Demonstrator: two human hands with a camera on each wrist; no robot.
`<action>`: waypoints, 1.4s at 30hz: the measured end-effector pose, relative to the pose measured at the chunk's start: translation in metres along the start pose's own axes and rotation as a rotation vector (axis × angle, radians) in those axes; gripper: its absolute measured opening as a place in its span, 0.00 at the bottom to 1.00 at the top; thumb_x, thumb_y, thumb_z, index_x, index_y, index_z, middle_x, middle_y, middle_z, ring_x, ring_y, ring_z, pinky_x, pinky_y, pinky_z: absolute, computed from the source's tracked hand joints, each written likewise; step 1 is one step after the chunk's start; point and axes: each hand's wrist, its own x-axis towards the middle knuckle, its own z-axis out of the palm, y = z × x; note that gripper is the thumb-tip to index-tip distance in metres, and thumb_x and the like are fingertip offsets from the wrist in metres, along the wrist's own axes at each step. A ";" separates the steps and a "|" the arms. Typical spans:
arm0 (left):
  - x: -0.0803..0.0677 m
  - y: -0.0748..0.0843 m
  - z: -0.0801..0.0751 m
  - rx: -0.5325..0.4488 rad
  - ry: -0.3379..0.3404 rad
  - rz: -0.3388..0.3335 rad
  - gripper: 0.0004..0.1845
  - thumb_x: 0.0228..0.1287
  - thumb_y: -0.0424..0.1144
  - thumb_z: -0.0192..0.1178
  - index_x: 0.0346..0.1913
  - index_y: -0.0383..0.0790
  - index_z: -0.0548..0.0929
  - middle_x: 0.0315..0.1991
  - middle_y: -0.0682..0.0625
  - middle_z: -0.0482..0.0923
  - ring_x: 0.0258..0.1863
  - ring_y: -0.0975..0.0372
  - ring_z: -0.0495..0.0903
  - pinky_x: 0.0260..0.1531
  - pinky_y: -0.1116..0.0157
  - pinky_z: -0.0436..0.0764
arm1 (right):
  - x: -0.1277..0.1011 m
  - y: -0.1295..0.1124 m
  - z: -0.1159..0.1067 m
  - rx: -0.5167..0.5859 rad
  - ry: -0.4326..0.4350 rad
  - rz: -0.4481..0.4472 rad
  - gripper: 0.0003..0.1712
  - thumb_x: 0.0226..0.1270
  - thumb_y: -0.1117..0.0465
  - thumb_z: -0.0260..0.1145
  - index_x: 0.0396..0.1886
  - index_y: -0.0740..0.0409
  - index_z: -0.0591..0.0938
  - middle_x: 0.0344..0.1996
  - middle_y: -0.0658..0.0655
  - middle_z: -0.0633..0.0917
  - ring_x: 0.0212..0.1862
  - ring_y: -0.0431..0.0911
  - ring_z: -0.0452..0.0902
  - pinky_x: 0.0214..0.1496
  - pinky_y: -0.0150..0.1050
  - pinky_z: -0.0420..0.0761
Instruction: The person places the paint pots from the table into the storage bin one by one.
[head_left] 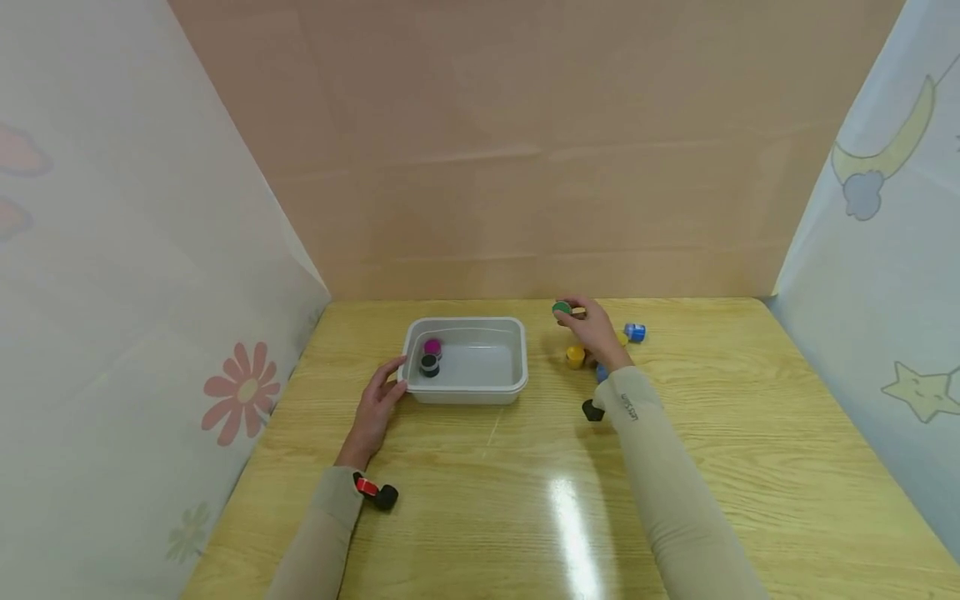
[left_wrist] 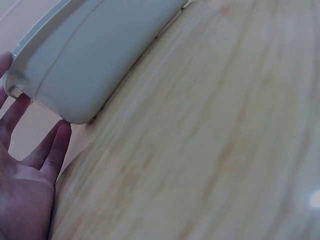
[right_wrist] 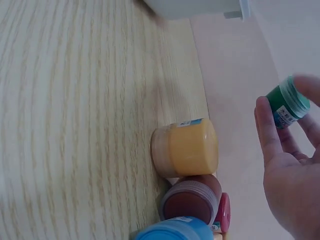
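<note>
A small green-lidded paint jar (head_left: 562, 308) is pinched between the thumb and fingers of my right hand (head_left: 595, 330), raised above the back of the table; the right wrist view shows the green jar (right_wrist: 287, 104) tilted, with a white label. My left hand (head_left: 377, 408) touches the left side of a white plastic tub (head_left: 468, 397), its spread fingertips at the rim and wall, as the left wrist view shows on the tub (left_wrist: 95, 65). Inside the tub, at its left end, sit a magenta-lidded jar (head_left: 432, 347) and a black-lidded jar (head_left: 430, 365).
Under and beside my right forearm stand more jars: a yellow-orange jar (right_wrist: 192, 149), a brown-red jar (right_wrist: 190, 202), a blue jar (right_wrist: 175, 230) and a red one (right_wrist: 223, 212) behind. Another blue jar (head_left: 634, 332) lies farther right. Papered walls border the wooden table (head_left: 465, 492).
</note>
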 end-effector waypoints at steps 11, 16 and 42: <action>0.002 0.000 0.000 -0.008 -0.009 0.001 0.26 0.80 0.46 0.56 0.77 0.50 0.69 0.80 0.51 0.60 0.71 0.44 0.72 0.61 0.76 0.74 | -0.001 -0.001 0.002 -0.032 0.049 -0.052 0.31 0.76 0.46 0.65 0.70 0.57 0.74 0.60 0.63 0.76 0.57 0.58 0.81 0.56 0.50 0.82; 0.004 0.001 -0.001 -0.012 -0.005 0.015 0.27 0.81 0.45 0.55 0.77 0.48 0.68 0.80 0.49 0.59 0.71 0.43 0.72 0.61 0.76 0.73 | 0.003 -0.002 0.004 -0.044 0.055 -0.095 0.32 0.78 0.45 0.62 0.71 0.59 0.72 0.56 0.66 0.78 0.54 0.59 0.83 0.60 0.59 0.82; 0.001 0.000 0.001 -0.004 0.002 0.006 0.26 0.80 0.45 0.56 0.76 0.48 0.69 0.80 0.48 0.60 0.70 0.43 0.72 0.61 0.76 0.73 | -0.003 -0.005 0.003 -0.078 0.067 -0.039 0.28 0.77 0.47 0.64 0.66 0.60 0.75 0.59 0.65 0.82 0.59 0.58 0.78 0.63 0.55 0.79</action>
